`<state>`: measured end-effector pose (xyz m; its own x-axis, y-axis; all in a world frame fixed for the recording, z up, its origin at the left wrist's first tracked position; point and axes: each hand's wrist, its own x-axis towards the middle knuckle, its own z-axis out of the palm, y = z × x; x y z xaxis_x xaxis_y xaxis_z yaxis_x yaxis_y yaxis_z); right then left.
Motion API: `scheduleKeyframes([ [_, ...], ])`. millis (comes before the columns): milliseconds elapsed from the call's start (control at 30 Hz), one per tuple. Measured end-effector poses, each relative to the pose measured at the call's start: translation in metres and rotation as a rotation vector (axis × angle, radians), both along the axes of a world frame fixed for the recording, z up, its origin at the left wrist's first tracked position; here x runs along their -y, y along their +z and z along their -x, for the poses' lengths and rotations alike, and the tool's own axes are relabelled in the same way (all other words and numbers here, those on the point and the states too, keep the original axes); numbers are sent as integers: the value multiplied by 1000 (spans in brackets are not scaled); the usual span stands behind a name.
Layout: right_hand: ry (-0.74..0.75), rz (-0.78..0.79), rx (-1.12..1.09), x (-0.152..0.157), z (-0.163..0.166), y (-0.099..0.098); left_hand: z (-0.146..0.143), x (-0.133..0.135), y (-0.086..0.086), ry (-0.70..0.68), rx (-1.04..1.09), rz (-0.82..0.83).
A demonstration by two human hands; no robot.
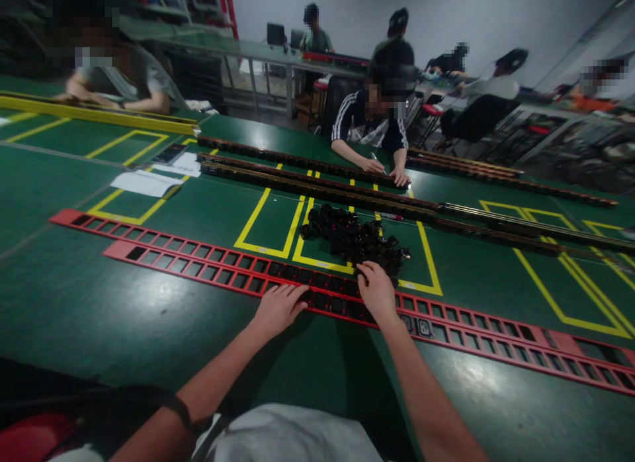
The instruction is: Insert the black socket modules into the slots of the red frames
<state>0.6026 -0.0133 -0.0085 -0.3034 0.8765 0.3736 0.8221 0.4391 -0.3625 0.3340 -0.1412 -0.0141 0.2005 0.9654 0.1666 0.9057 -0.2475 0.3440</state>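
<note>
Two long red slotted strips [233,286] lie side by side across the green table, with black power sockets [338,306] seated in several middle openings. My left hand [280,311] rests on the nearer strip, its thumb and forefinger around a black socket [307,296] at an opening. At the near edge of a loose heap of black sockets [347,233], my right hand [378,293] reaches over both strips with bent fingers, thumb and forefinger apart. I see nothing held in it; the forearm covers part of the strips. Further right, sockets with pale-edged faces [423,327] sit in the nearer strip.
Beyond the heap run long dark rails [317,184]. Yellow tape rectangles [262,251] mark the green tabletop [198,343]. White papers [143,184] lie at left. Across the table a person in a striped sleeve [342,124] holds a pen; another person sits behind a yellow rail [99,114].
</note>
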Motion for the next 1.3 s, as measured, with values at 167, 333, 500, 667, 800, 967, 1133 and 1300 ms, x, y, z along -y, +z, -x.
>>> scheduleKeyframes([
  [167,-28,46,43,-5,3,-1,1,-2,2,-10,-17,15],
  [333,-29,89,109,-1,4,4,4,-3,3,-12,1,39],
  [500,-16,65,-73,6,5,6,5,-3,0,-7,22,41],
  [667,-39,8,-364,5,-5,11,2,0,-2,1,-12,-4],
  [800,-154,0,-540,5,-28,13,1,2,-2,7,-12,-9],
  [967,-242,38,-619,17,-50,8,1,1,-2,14,-8,-7],
  [1133,-181,99,-592,42,-28,11,1,1,-1,7,-25,-17],
  [1300,40,181,-596,65,31,20,2,1,-3,4,-14,-41],
])
